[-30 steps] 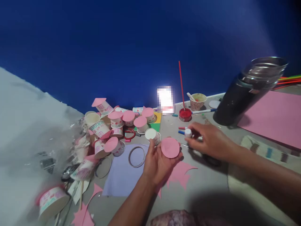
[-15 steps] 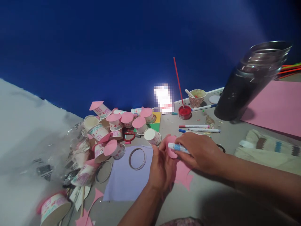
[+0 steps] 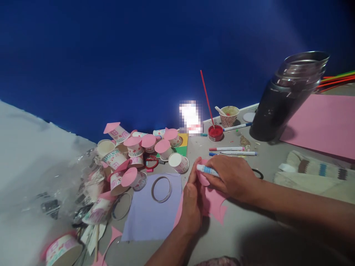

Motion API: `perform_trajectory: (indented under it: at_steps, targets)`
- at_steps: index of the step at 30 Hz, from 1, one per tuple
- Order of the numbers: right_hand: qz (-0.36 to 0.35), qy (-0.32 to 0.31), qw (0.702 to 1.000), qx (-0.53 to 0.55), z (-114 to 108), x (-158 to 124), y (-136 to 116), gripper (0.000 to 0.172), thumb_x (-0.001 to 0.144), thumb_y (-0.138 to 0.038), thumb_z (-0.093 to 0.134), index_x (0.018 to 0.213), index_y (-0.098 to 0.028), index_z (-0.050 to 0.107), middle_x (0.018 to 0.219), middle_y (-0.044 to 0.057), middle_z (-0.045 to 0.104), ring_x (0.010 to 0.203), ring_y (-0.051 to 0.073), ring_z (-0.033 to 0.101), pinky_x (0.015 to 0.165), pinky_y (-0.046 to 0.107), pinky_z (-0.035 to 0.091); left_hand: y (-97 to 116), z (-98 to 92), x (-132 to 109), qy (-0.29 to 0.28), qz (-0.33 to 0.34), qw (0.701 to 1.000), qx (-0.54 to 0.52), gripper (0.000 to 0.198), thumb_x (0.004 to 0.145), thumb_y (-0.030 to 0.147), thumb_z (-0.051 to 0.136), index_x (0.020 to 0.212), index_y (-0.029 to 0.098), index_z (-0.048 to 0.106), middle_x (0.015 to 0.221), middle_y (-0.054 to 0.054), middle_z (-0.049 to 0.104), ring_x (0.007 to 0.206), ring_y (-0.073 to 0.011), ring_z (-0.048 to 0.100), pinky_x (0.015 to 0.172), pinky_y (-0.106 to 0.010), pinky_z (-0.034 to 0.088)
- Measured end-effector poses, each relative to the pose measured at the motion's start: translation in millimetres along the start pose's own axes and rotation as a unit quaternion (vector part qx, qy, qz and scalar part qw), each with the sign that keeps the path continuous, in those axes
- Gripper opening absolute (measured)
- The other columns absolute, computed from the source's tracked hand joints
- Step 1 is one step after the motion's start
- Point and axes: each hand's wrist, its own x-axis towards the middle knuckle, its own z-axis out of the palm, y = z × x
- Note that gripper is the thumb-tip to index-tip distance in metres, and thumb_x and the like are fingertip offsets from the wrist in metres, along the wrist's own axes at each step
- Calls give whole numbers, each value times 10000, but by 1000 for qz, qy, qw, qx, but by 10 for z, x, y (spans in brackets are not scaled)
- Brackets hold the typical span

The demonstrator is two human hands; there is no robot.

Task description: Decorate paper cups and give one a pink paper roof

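Observation:
My left hand (image 3: 192, 199) is closed on a pink paper circle (image 3: 202, 178), held upright just above the grey table (image 3: 249, 221). My right hand (image 3: 233, 176) grips a small white glue tube with a blue label (image 3: 206, 170), its tip against the circle. Under both hands lies a pink paper scrap with a jagged cut edge (image 3: 215, 205). Beside my left hand a lilac sheet (image 3: 151, 218) carries a thin ring (image 3: 161, 189).
A heap of small paper cups with pink paper tops (image 3: 133, 155) lies left of the hands. Behind stand a red paint pot with a brush (image 3: 215, 132), a patterned cup (image 3: 229, 115), pens (image 3: 233, 150), a dark steel flask (image 3: 285, 98), a pink sheet (image 3: 324, 125) and a knitted cloth (image 3: 313, 173).
My right hand picked the glue tube up from the table near the pens and brought it to the pink circle. My left hand turned the circle from flat to upright.

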Motion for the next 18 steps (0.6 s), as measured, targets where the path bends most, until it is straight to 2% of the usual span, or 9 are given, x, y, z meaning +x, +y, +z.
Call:
perform_trajectory:
  at_steps: [4,12,18]
  targets:
    - [-7,30,999,-24,21,-13,41,340,1037,-439,525,953,-172,717,812,87,722,752,249,663,634,347,300,23,15,29,-6,-1,1000,-7,758,847,699,681,1471,276,604,1578,-90,557,1533,-320,398,1249,-407,334]
    - [-145,113,982,-43,83,-83,79,173,1015,-312,609,946,-164,669,815,57,702,735,220,633,643,327,325,109,33,87,-16,-19,1000,-19,733,925,727,540,1434,211,645,1484,-136,638,1511,-369,419,1252,-531,305]
    - [-117,167,977,-68,158,-59,108,310,1061,-382,519,881,-178,669,738,44,674,666,217,607,594,338,278,3,35,33,-20,8,1000,-7,754,932,739,507,1516,266,559,1584,-93,551,1552,-343,361,1290,-509,245]
